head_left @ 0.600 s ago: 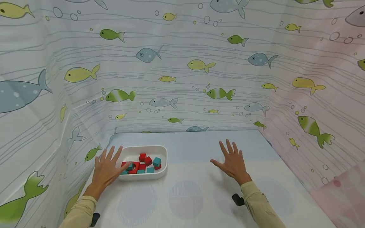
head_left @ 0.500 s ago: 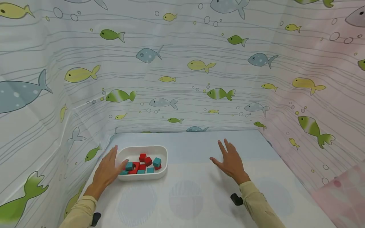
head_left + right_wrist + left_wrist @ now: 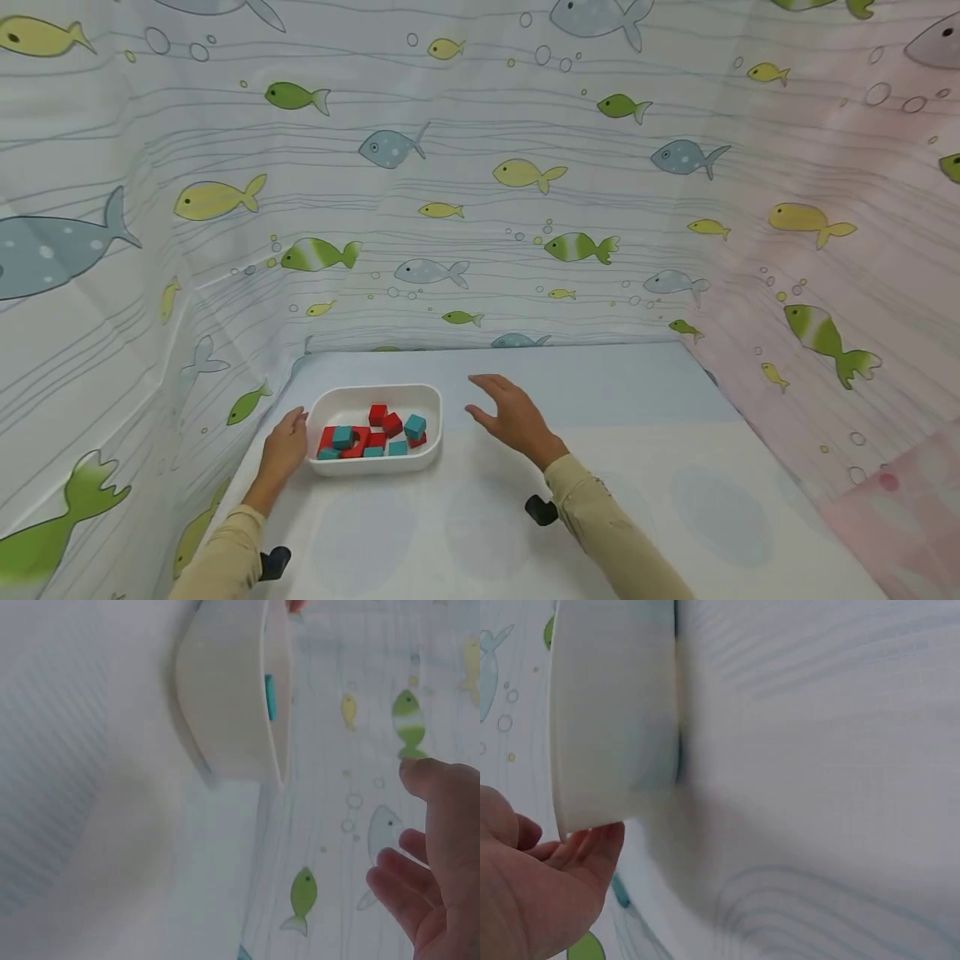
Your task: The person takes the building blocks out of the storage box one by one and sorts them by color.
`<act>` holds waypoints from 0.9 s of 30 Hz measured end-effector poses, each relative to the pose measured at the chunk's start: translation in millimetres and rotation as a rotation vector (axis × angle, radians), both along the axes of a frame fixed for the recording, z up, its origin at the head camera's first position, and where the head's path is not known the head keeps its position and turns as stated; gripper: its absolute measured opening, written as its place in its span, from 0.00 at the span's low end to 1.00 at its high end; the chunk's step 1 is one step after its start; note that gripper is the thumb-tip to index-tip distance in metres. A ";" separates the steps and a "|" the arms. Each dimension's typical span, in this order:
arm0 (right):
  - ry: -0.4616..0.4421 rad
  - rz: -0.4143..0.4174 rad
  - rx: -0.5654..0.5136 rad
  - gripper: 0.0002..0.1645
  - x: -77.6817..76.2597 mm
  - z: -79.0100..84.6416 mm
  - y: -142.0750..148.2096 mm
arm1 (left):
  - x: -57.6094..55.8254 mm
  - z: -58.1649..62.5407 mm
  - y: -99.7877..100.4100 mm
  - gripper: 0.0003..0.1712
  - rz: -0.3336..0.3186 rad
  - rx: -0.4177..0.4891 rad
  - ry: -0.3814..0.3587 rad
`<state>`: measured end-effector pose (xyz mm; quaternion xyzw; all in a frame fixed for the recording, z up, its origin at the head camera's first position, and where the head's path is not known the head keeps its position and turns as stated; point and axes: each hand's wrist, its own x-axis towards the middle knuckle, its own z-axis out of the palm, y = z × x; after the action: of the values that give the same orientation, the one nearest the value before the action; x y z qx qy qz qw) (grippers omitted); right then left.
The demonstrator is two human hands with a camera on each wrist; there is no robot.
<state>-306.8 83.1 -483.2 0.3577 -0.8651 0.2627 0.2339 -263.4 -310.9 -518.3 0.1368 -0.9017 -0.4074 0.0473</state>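
Note:
A white tray (image 3: 375,468) stands on the left part of the table, holding several teal and red toy blocks. Among them are a teal cube (image 3: 342,437), a red cube (image 3: 378,415) and a red block with a round cut-out. My left hand (image 3: 283,450) is at the tray's left end; in the left wrist view its fingertips (image 3: 612,838) lie against the outer end wall, with the thumb near the rim. My right hand (image 3: 516,421) hovers right of the tray, apart from it, thumb and fingers spread with nothing between them.
A pale tablecloth (image 3: 600,383) with faint round prints covers the table. Fish-patterned curtains (image 3: 480,125) enclose the back and both sides. Dark wrist-worn pieces (image 3: 542,510) hang below the beige sleeves (image 3: 607,525).
My right hand has moved left toward the tray. The left hand has turned and lowered from over the tray's left side to its outer left end. The tray stays in place.

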 end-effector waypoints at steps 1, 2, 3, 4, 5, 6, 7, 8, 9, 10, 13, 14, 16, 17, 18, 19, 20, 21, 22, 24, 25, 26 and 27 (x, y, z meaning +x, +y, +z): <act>-0.018 0.007 0.009 0.32 -0.1 -0.6 -8.9 | -0.2 -2.5 -0.3 0.31 0.014 0.024 -0.006; -0.034 0.015 0.020 0.32 -0.4 -1.6 -17.4 | -0.3 -4.9 -0.5 0.31 0.022 0.047 -0.014; -0.049 0.022 0.031 0.31 -0.5 -2.6 -25.5 | -0.2 -7.9 -0.6 0.32 0.031 0.073 -0.021; -0.060 0.032 0.039 0.31 -0.4 -3.8 -32.9 | -0.1 -10.2 -0.4 0.32 0.034 0.095 -0.027; -0.071 0.041 0.049 0.30 -0.2 -4.9 -40.0 | 0.1 -13.4 -0.4 0.32 0.037 0.111 -0.032; -0.084 0.049 0.055 0.29 -0.1 -6.1 -46.7 | 0.2 -16.0 -0.2 0.32 0.037 0.118 -0.031; -0.099 0.055 0.062 0.28 -0.1 -7.5 -53.0 | 0.0 -18.8 0.1 0.32 0.039 0.116 -0.026; -0.116 0.061 0.063 0.28 0.0 -8.6 -58.8 | -0.1 -21.1 0.5 0.31 0.039 0.111 -0.017; -0.134 0.063 0.065 0.28 0.2 -9.8 -64.2 | -0.5 -23.3 1.2 0.30 0.043 0.100 -0.004; -0.155 0.062 0.070 0.27 0.1 -11.0 -69.3 | -1.0 -24.7 1.9 0.30 0.046 0.089 0.009; -0.233 0.039 0.100 0.28 -1.1 -14.9 -83.0 | -2.2 -28.2 4.7 0.28 0.070 0.060 0.048; -0.262 0.031 0.108 0.29 -1.6 -15.8 -86.9 | -2.7 -28.8 5.4 0.28 0.076 0.062 0.054; -0.320 0.014 0.127 0.30 -2.6 -17.7 -93.9 | -2.7 -29.2 6.4 0.28 0.084 0.069 0.060; -0.346 0.004 0.136 0.30 -3.1 -18.7 -96.9 | -2.2 -29.4 6.7 0.28 0.092 0.078 0.062; -0.371 -0.007 0.145 0.31 -3.5 -19.6 -99.8 | -2.0 -29.6 6.3 0.28 0.099 0.092 0.061; -0.388 -0.017 0.155 0.31 -4.1 -20.5 -102.7 | -1.4 -29.5 5.6 0.29 0.104 0.112 0.060; -0.402 -0.030 0.168 0.31 -4.7 -21.8 -105.1 | -1.0 -29.4 4.5 0.29 0.105 0.142 0.056; -0.415 -0.042 0.180 0.31 -5.3 -23.1 -107.5 | 0.0 -29.0 3.1 0.29 0.103 0.181 0.054; -0.421 -0.053 0.192 0.31 -5.7 -24.4 -109.5 | 0.6 -28.6 1.3 0.30 0.101 0.231 0.047; -0.435 -0.063 0.197 0.29 -6.1 -26.5 -112.7 | 1.4 -27.9 -3.4 0.30 0.096 0.348 0.022; -0.438 -0.063 0.194 0.27 -6.2 -27.4 -113.9 | 1.6 -27.4 -5.9 0.29 0.092 0.402 0.009; -0.441 -0.063 0.188 0.25 -6.1 -28.4 -114.8 | 1.7 -26.9 -8.4 0.29 0.090 0.451 -0.003; -0.443 -0.060 0.180 0.24 -6.1 -29.1 -115.6 | 2.1 -26.3 -10.7 0.29 0.091 0.491 -0.010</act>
<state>-312.9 -32.5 -512.3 0.2848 -0.9254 0.2496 0.0131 -261.3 -321.6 -544.6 0.1869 -0.7688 -0.6110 0.0263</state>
